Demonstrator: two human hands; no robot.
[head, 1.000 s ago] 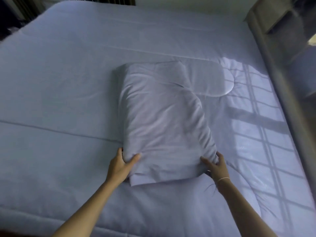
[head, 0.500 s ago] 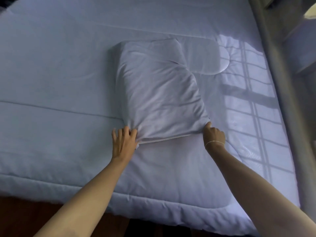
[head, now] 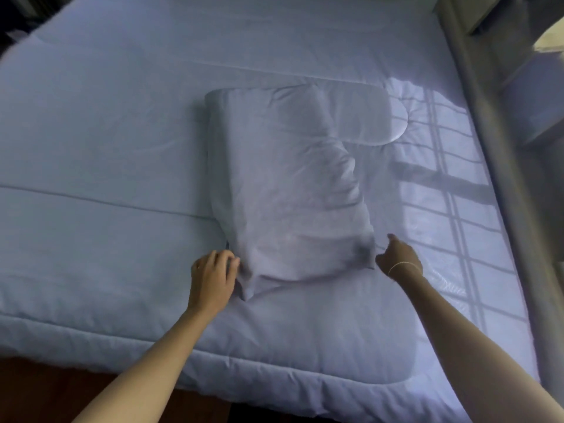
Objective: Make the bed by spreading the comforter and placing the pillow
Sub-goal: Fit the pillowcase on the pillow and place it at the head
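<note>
A pale lavender pillow (head: 290,193) lies lengthwise on the spread lavender comforter (head: 106,123), near the middle of the bed. My left hand (head: 213,277) is at the pillow's near left corner, its fingers curled into the loose pillowcase fabric there. My right hand (head: 398,259) hovers just beside the near right corner, a small gap away. Its fingers are loosely bent with one pointing forward, and it holds nothing. A thin band circles that wrist.
A grey padded bed rail (head: 500,166) runs along the right side. A flat rounded shape (head: 369,117) pokes out from under the pillow's far right. Window-grid sunlight falls on the comforter's right part. Dark wooden floor (head: 55,389) shows below the near edge.
My right hand has let go of the pillow's near right corner and drawn slightly off it. My left hand went from lying flat by the left corner to curling into the fabric.
</note>
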